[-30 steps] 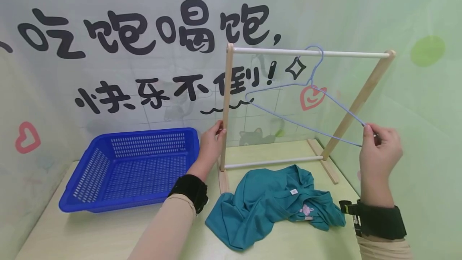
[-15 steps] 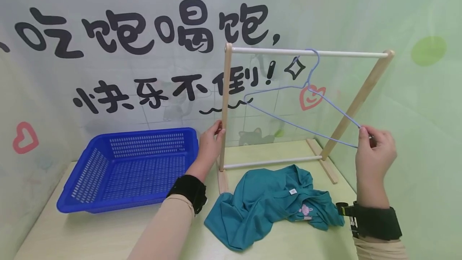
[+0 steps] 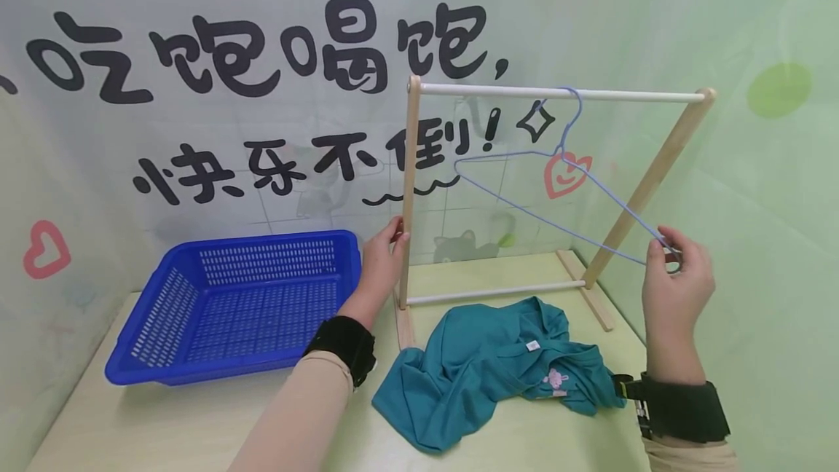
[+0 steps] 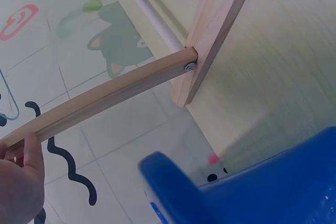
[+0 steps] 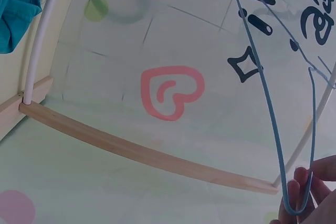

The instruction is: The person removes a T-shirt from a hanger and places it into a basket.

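In the head view a thin blue wire hanger (image 3: 580, 111) hangs by its hook over the top rail of a wooden clothes rack (image 3: 409, 188). My right hand (image 3: 678, 279) holds the hanger's right corner, fingers curled about it. In the right wrist view the bent end of the hanger (image 5: 266, 95) lies against the fingertips and thumb. With thumb and fingers, my left hand (image 3: 382, 261) grips the rack's left post (image 4: 105, 93); part of those fingers is hidden behind the wood. A crumpled teal garment (image 3: 485, 370) with a pink bunny patch lies at the rack's front.
A blue perforated basket (image 3: 197, 370) stands on the pale table (image 3: 216, 421) left of the rack. Printed wall sheets (image 3: 314, 195) rise behind and on both sides, the right one near my right hand.
My right hand has shifted slightly left with the hanger's corner, its fingers now a little more spread. The hanger's left end has swung slightly right and up. The left hand keeps its place.
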A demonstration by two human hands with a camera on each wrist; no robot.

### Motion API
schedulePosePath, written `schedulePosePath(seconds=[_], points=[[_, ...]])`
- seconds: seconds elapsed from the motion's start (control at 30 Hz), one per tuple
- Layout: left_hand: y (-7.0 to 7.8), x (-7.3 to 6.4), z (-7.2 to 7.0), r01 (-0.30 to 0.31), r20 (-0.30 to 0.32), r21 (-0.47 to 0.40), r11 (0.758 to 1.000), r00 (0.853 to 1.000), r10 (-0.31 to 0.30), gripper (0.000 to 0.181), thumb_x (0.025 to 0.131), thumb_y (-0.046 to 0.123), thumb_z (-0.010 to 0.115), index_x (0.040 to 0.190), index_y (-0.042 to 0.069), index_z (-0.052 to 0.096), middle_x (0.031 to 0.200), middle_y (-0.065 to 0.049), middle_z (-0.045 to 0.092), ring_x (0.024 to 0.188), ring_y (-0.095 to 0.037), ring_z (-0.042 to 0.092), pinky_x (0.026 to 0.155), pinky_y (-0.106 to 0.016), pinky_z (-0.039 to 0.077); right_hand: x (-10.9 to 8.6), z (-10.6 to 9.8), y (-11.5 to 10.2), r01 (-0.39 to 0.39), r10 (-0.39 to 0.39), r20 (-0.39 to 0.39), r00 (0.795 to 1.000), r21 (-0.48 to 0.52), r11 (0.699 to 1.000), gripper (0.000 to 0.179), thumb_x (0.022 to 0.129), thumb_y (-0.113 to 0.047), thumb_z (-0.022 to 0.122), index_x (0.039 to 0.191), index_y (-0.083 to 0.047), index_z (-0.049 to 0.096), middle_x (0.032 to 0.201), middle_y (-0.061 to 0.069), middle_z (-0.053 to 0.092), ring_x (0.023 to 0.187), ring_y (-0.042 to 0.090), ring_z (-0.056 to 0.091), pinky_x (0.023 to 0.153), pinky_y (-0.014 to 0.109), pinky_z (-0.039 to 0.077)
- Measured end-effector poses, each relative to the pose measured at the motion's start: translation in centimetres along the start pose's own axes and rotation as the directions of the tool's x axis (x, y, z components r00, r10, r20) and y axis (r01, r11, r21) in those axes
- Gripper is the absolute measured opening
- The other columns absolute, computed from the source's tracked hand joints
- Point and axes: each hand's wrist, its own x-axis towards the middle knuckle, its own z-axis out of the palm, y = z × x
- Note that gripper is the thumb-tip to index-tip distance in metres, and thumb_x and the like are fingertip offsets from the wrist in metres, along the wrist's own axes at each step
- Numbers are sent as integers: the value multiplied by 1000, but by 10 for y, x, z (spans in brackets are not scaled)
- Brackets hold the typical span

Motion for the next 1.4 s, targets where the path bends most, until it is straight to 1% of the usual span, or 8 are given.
schedulePosePath(seconds=[0.23,0.33,0.47,0.67,0.77,0.93,1.17,1.4], points=[[-1,-1,1,-17,-7,19,1000,1000,17,43,99,19,49,140,6,45,129,-13,59,118,-27,56,100,-40,46,-6,-2,5,-53,54,53,997,-22,998,28,94,-19,57,119,-10,65,108,-6,64,89,-4,50,73,16,35],[0,-1,1,-7,0,17,1000,1000,7,43,99,20,49,140,7,45,129,-12,59,119,-27,56,100,-40,46,-7,-3,6,-40,43,65,997,-49,998,30,94,-18,56,122,-11,62,120,4,62,101,5,52,87,22,37],[1,-1,-1,0,-9,12,1000,1000,0,43,99,19,49,140,6,45,129,-13,59,118,-27,56,99,-40,46,-12,-6,9,-5,9,69,998,-60,998,36,91,-15,57,127,-12,58,125,6,56,114,14,44,99,33,33],[0,-1,-2,4,-12,-20,1000,1000,-4,43,99,18,50,139,5,45,128,-13,59,118,-27,56,100,-40,46,-25,-15,19,-44,45,25,999,-24,999,42,89,-13,58,130,-18,49,118,-19,37,108,-2,33,91,25,29],[0,-1,-1,-6,-18,-18,1000,1000,6,43,99,18,50,139,5,45,128,-14,59,118,-28,56,99,-40,46,-32,-22,25,-104,105,41,994,-25,994,44,89,-14,58,130,-19,44,118,-19,34,109,-1,35,91,22,29],[0,-4,0,-2,-40,-37,999,999,0,42,99,17,50,139,6,46,128,-13,59,118,-27,56,98,-40,47,-41,-31,35,-206,214,112,970,-81,975,45,90,-18,57,132,-19,42,119,-17,33,107,-1,37,91,25,31],[1,-10,-1,37,-66,-144,989,997,-47,53,94,19,59,144,15,41,133,-11,56,122,-25,54,94,-38,50,-49,-36,49,-186,231,243,942,-194,963,48,91,-17,55,136,-9,41,130,5,37,114,21,40,83,25,32],[17,-27,6,-55,-223,-215,975,975,6,60,95,18,56,149,21,30,148,-7,37,121,-22,53,86,-35,55,-52,-38,54,-149,229,319,920,-255,955,49,93,-18,57,137,-5,40,135,13,37,108,17,43,83,25,34]])
